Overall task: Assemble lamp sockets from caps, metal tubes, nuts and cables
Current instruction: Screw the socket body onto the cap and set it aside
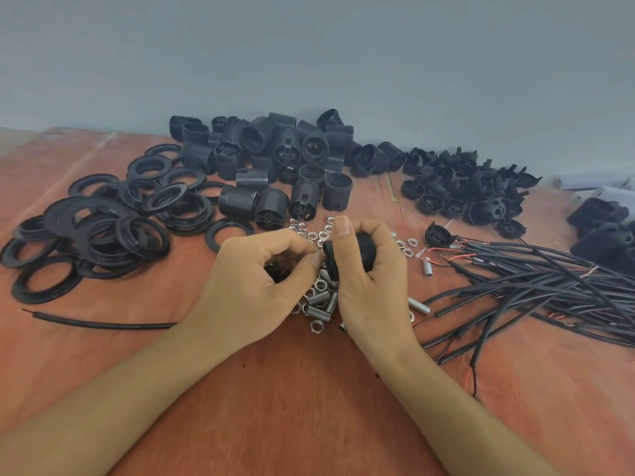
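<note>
1. Bare forearms reach in over the near edge of the desk (309, 424), with open wood in front of the parts.
2. At centre, the right hand (367, 280) has its fingers clamped round a threaded black socket body (364, 249). The left hand (254, 280) curls its fingers on a dark part (278, 269), mostly hidden, fingertips meeting the body's end.
3. Metal tubes and nuts (321, 297) lie scattered beneath the hands, a lone cable (103, 325) to the left and bundled cables (549, 290) to the right.
4. Rings (103, 228), spare socket bodies (275, 149) and caps (464, 194) crowd the far edge against the wall (309, 63).
</note>
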`<state>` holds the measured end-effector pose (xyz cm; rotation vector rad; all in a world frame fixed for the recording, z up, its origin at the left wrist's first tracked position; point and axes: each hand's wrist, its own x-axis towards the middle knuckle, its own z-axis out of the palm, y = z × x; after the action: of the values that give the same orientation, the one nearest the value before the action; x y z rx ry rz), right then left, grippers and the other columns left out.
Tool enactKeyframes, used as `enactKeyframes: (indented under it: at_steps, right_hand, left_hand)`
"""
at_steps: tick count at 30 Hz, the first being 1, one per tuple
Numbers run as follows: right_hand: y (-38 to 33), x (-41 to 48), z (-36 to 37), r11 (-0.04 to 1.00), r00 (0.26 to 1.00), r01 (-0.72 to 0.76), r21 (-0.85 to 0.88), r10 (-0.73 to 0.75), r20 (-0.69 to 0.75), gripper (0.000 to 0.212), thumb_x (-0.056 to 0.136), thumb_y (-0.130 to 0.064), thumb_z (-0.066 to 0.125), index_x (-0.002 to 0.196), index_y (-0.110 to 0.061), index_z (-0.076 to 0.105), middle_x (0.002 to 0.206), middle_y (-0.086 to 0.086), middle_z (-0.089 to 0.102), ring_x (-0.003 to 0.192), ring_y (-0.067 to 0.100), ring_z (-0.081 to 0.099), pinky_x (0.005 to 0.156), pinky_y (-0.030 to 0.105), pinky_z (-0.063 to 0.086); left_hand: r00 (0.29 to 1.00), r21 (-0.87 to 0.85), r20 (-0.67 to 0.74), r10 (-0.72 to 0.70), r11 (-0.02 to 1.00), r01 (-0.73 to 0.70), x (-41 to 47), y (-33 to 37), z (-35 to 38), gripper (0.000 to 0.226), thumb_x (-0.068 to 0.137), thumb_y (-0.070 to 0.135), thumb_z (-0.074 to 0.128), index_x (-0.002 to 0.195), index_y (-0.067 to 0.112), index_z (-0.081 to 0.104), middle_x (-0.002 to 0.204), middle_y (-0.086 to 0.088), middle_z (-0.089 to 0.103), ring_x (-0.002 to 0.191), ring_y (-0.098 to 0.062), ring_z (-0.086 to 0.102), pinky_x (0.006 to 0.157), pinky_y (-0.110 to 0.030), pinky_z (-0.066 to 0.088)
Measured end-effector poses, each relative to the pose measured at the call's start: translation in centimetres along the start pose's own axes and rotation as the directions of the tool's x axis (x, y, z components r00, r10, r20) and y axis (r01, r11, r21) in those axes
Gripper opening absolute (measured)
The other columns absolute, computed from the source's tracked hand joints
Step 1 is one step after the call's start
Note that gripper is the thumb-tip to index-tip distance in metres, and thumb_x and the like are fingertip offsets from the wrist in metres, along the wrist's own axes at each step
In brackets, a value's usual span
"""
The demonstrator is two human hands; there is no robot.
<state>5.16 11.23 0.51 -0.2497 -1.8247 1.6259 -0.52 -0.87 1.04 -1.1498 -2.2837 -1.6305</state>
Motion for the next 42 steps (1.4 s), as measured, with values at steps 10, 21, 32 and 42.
enactKeyframes:
  at_steps: [10,21,32,42]
  right_hand:
    - [-0.3,-0.3,-0.1,0.995,0.994,0.077,-0.064,-0.072,0.077,0.02,0.097,-0.035,0.053,0.086,-0.018,0.056,0.063,-0.016,0.051,0.057,0.001,0.047,0.057,0.013,0.039]
    - [-0.2,0.3,-1.0,0.994,0.988,-0.111,0.005,0.109,0.109,0.017,0.103,-0.025,0.045,0.104,-0.015,0.059,0.083,-0.006,0.055,0.076,0.008,0.051,0.075,0.034,0.046]
    - [-0.5,-0.2,-0.5,0.997,0.991,-0.068,0.024,0.064,0.118,0.017,0.1,-0.031,0.044,0.093,-0.02,0.055,0.078,-0.011,0.052,0.073,0.005,0.048,0.07,0.029,0.043]
    - [-1.2,1.1,-2.0,0.996,0.993,-0.085,-0.001,0.085,0.077,0.03,0.092,-0.046,0.048,0.097,-0.025,0.069,0.073,-0.013,0.065,0.072,0.003,0.058,0.071,0.027,0.051]
  left_hand:
    - [0.999,0.031,-0.014,0.038,0.999,-0.037,0.0,-0.1,-0.2,0.008,0.089,0.016,0.069,0.085,0.012,0.075,0.064,-0.001,0.068,0.056,-0.019,0.063,0.054,-0.035,0.049]
    - [0.987,-0.079,0.109,-0.118,0.989,0.127,0.6,0.1,-0.5,0.009,0.085,0.012,0.071,0.083,0.021,0.073,0.064,0.012,0.069,0.044,0.001,0.056,0.043,-0.009,0.041]
    - [0.988,-0.032,0.117,-0.104,0.994,0.108,0.5,0.1,-0.7,0.009,0.086,0.011,0.07,0.084,0.02,0.07,0.066,0.011,0.069,0.058,-0.002,0.062,0.056,-0.011,0.045]
    - [0.958,-0.163,0.253,-0.137,0.97,0.182,1.0,-0.2,-1.7,0.049,0.07,0.024,0.081,0.115,0.028,0.062,0.107,0.01,0.07,0.101,-0.009,0.066,0.088,-0.027,0.053]
